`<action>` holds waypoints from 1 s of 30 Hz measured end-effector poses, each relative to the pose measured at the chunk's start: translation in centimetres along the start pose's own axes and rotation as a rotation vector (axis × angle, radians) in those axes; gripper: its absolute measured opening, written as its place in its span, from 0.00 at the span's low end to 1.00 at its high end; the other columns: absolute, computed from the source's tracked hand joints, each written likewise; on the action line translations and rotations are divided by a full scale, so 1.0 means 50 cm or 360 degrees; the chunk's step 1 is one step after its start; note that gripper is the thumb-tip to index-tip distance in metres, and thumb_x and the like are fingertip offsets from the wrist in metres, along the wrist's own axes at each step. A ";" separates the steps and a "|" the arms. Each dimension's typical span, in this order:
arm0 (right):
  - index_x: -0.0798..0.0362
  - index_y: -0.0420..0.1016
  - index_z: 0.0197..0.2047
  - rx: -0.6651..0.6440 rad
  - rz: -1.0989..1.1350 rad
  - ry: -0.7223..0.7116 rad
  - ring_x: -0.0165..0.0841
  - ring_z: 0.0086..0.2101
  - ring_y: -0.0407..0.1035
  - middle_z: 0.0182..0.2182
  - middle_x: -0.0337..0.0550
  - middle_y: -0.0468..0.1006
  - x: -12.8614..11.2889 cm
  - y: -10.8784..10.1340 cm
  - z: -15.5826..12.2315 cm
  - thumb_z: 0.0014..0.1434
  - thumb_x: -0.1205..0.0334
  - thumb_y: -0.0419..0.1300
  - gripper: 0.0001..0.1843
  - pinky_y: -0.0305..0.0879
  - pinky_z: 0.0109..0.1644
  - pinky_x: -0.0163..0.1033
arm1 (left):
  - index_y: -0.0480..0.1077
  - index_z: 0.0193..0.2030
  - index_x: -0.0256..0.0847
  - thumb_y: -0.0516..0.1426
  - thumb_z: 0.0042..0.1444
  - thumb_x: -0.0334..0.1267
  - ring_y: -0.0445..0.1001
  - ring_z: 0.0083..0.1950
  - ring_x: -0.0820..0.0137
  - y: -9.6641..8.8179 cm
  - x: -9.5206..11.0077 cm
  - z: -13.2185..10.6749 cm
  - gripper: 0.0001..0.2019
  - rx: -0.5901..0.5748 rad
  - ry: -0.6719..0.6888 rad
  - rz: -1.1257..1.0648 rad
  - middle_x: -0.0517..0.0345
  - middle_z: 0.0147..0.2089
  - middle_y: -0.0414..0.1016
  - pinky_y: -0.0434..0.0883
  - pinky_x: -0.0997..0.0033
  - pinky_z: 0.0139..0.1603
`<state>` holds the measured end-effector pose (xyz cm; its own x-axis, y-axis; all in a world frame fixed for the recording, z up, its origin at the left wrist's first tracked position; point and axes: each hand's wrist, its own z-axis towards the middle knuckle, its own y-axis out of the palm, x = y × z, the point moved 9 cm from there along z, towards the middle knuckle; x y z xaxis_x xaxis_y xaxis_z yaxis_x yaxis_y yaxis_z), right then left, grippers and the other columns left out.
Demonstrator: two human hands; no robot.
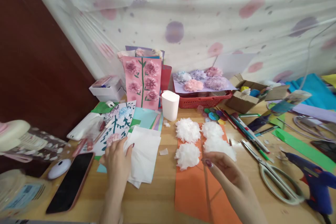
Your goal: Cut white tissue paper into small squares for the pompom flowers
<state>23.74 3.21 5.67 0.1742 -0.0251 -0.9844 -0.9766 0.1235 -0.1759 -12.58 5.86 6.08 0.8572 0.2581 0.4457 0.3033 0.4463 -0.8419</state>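
An orange paper sheet lies on the wooden table with several white tissue-paper flowers on its far end. My right hand hovers over the sheet, fingers curled around the nearest white flower at the sheet's right edge. My left hand rests on a stack of white tissue sheets, fingers pinching the stack's left edge. Just beyond that hand lies a white card with painted leaves and a pink flower.
A black phone lies at the left. Scissors, a blue glue gun and pens lie to the right. A white cup, a pink flower card, a red basket and a cardboard box stand behind.
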 end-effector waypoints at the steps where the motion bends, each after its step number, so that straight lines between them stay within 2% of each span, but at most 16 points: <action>1: 0.46 0.79 0.41 0.0035 0.0021 0.0028 0.42 0.45 0.77 0.39 0.48 0.81 0.017 -0.008 -0.008 0.57 0.39 0.63 0.20 0.75 0.52 0.44 | 0.76 0.49 0.39 0.54 0.61 0.38 0.71 0.57 0.44 0.008 -0.002 0.007 0.14 -0.0043 -0.0009 0.0011 0.40 0.51 0.80 0.63 0.41 0.58; 4: 0.46 0.81 0.39 0.0032 0.0039 0.0078 0.43 0.43 0.78 0.38 0.48 0.82 0.055 -0.021 -0.025 0.55 0.39 0.66 0.20 0.76 0.49 0.41 | 0.76 0.44 0.40 0.55 0.59 0.36 0.74 0.51 0.44 0.024 -0.012 0.026 0.10 -0.0079 -0.0059 0.0015 0.44 0.41 0.82 0.63 0.42 0.54; 7: 0.46 0.82 0.38 0.0060 0.0062 0.0066 0.42 0.41 0.78 0.36 0.48 0.82 0.067 -0.035 -0.033 0.54 0.39 0.66 0.19 0.77 0.47 0.40 | 0.75 0.37 0.42 0.55 0.56 0.35 0.75 0.46 0.47 0.025 -0.022 0.037 0.07 -0.0072 -0.0105 -0.0043 0.49 0.33 0.81 0.65 0.46 0.53; 10: 0.46 0.82 0.37 0.0124 0.0071 0.0044 0.42 0.39 0.78 0.35 0.48 0.82 0.060 -0.041 -0.035 0.54 0.39 0.66 0.20 0.77 0.46 0.40 | 0.72 0.32 0.44 0.55 0.55 0.37 0.76 0.49 0.48 -0.004 -0.013 0.038 0.05 -0.0028 -0.0078 -0.0177 0.47 0.38 0.81 0.66 0.48 0.55; 12: 0.45 0.81 0.37 0.0107 0.0045 0.0036 0.42 0.40 0.78 0.35 0.47 0.82 0.049 -0.028 -0.034 0.56 0.39 0.64 0.19 0.77 0.46 0.41 | 0.70 0.32 0.45 0.55 0.55 0.41 0.74 0.56 0.49 -0.037 0.009 0.029 0.05 -0.0009 -0.0016 -0.0312 0.45 0.45 0.80 0.67 0.51 0.58; 13: 0.45 0.81 0.38 0.0092 0.0041 0.0022 0.42 0.42 0.78 0.36 0.48 0.82 0.042 -0.018 -0.033 0.58 0.40 0.63 0.18 0.76 0.47 0.42 | 0.70 0.33 0.46 0.56 0.57 0.43 0.74 0.58 0.52 -0.050 0.026 0.021 0.06 -0.0043 0.0023 -0.0415 0.46 0.49 0.80 0.68 0.55 0.59; 14: 0.44 0.80 0.41 0.0068 0.0048 -0.0001 0.43 0.45 0.77 0.40 0.48 0.82 0.034 -0.005 -0.031 0.59 0.41 0.62 0.17 0.75 0.50 0.43 | 0.70 0.35 0.46 0.56 0.59 0.47 0.75 0.57 0.55 -0.058 0.047 0.011 0.09 -0.0119 0.0064 -0.0555 0.48 0.51 0.80 0.70 0.60 0.56; 16: 0.41 0.76 0.52 -0.0020 0.0086 -0.0058 0.45 0.55 0.72 0.53 0.48 0.78 0.018 0.026 -0.025 0.61 0.43 0.62 0.20 0.70 0.59 0.49 | 0.70 0.39 0.44 0.61 0.57 0.51 0.78 0.53 0.57 -0.044 0.081 -0.019 0.13 -0.0456 -0.0127 -0.1221 0.49 0.50 0.81 0.73 0.66 0.49; 18: 0.37 0.65 0.65 -0.0193 0.0160 -0.0110 0.46 0.64 0.62 0.66 0.47 0.67 0.004 0.063 -0.017 0.59 0.45 0.65 0.32 0.60 0.67 0.55 | 0.71 0.42 0.43 0.64 0.54 0.54 0.81 0.44 0.59 -0.034 0.121 -0.051 0.18 -0.0605 -0.0329 -0.1705 0.51 0.41 0.83 0.73 0.71 0.38; 20: 0.36 0.57 0.70 -0.0380 0.0288 -0.0114 0.47 0.68 0.56 0.70 0.48 0.61 -0.006 0.093 -0.007 0.56 0.44 0.68 0.43 0.53 0.70 0.58 | 0.70 0.44 0.43 0.66 0.52 0.53 0.81 0.39 0.61 -0.017 0.163 -0.078 0.20 -0.0744 -0.0461 -0.1927 0.54 0.36 0.83 0.70 0.75 0.30; 21: 0.38 0.57 0.71 -0.0463 0.0375 -0.0110 0.47 0.68 0.56 0.70 0.49 0.62 -0.012 0.104 -0.003 0.54 0.42 0.69 0.45 0.53 0.70 0.58 | 0.70 0.43 0.43 0.67 0.51 0.52 0.81 0.38 0.61 -0.008 0.183 -0.088 0.20 -0.0811 -0.0491 -0.1981 0.55 0.34 0.83 0.70 0.75 0.29; 23: 0.42 0.63 0.68 -0.0570 0.0537 -0.0087 0.49 0.64 0.62 0.67 0.52 0.67 -0.024 0.113 0.003 0.53 0.41 0.70 0.43 0.59 0.67 0.57 | 0.71 0.41 0.42 0.68 0.50 0.51 0.82 0.36 0.61 0.007 0.216 -0.101 0.19 -0.0920 -0.0498 -0.2016 0.55 0.33 0.83 0.71 0.74 0.30; 27: 0.46 0.79 0.54 -0.0671 0.0694 0.0151 0.45 0.53 0.75 0.53 0.48 0.81 -0.023 0.114 -0.001 0.53 0.49 0.72 0.26 0.71 0.57 0.49 | 0.71 0.42 0.42 0.68 0.50 0.51 0.82 0.38 0.60 0.025 0.246 -0.108 0.19 -0.1015 -0.0498 -0.2041 0.53 0.34 0.84 0.72 0.72 0.33; 30: 0.48 0.84 0.41 -0.0640 0.0809 0.0379 0.39 0.38 0.80 0.38 0.45 0.86 -0.002 0.107 -0.011 0.55 0.49 0.71 0.14 0.75 0.48 0.43 | 0.72 0.44 0.43 0.67 0.51 0.51 0.82 0.39 0.59 0.035 0.251 -0.110 0.19 -0.1077 -0.0513 -0.1991 0.53 0.36 0.84 0.73 0.71 0.33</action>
<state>18.41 3.32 4.83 -0.3052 -0.2845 -0.9088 -0.9086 -0.1988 0.3673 1.02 5.15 8.54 -0.2094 0.2298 0.9504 0.9777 0.0620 0.2005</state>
